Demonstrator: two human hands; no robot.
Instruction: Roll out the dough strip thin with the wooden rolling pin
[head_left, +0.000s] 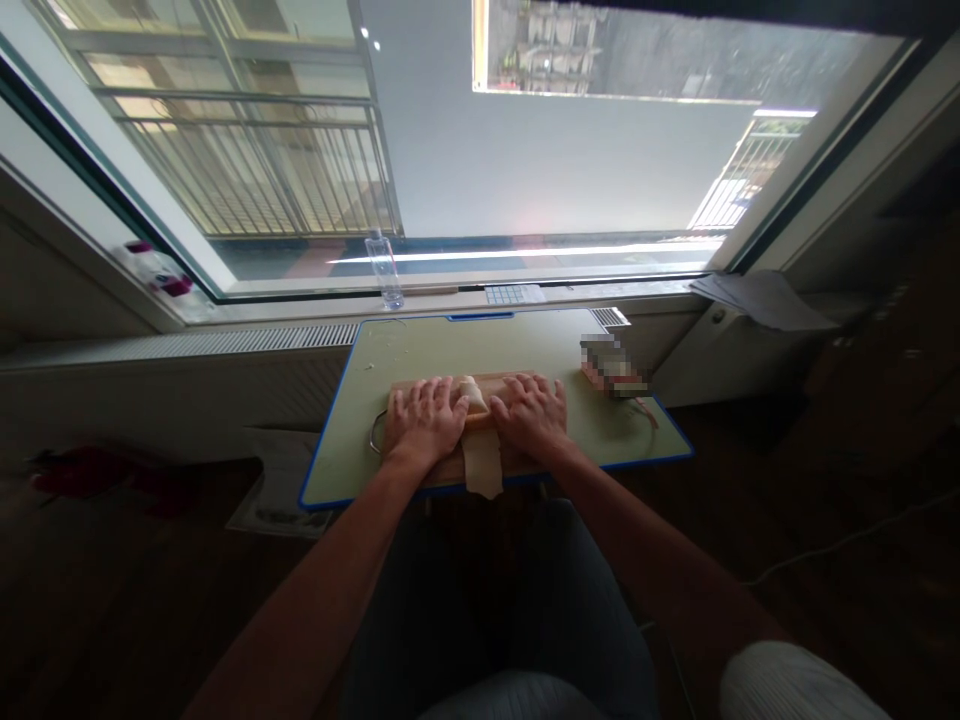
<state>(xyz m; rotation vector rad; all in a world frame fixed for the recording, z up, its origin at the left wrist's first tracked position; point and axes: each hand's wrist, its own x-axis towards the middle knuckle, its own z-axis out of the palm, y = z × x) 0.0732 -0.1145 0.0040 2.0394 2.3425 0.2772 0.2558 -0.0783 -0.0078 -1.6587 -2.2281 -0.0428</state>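
Observation:
On a wooden board [444, 474] lies a pale, flat strip of dough [482, 462]; its near end droops past the board's front edge. An orange-brown rolling pin [478, 421] crosses the strip, visible between my hands. Beyond it the dough bunches into a thicker fold. My left hand [429, 420] rests palm down over the pin's left part, fingers stretched forward and a little apart. Likewise, my right hand [531, 412] lies flat over the right part with its fingers spread. Both thumbs point inward near the dough. The pin's ends are hidden under my hands.
The board sits on a small green table [420, 350] with a blue rim. A pixelated object [611, 365] stands at the table's right. Against the window sill are a clear bottle [385, 272], another bottle [161, 270] and papers [761, 298]. A metal handle [375, 432] sticks out left of the board.

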